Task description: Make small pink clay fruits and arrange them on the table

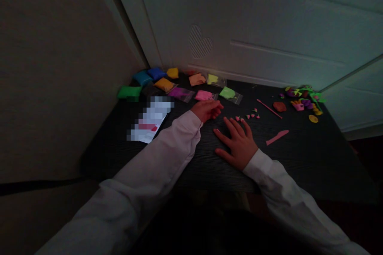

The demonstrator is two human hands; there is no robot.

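Observation:
My right hand lies on the dark table with its fingers spread, holding nothing. Just beyond its fingertips are several tiny pink clay pieces with green tops. My left hand is curled closed beside the packet of pink clay; whatever its fingers hold, if anything, is hidden. Right of my right hand sits a pink plastic modelling knife. Farther back, a thin pink modelling stick lies near a reddish-brown lump of clay.
Clay packets in several colours, including green and light green, line the table's back left. A lit phone-like screen, partly pixelated, lies left of my left arm. Small colourful clay figures crowd the back right, before a white panel.

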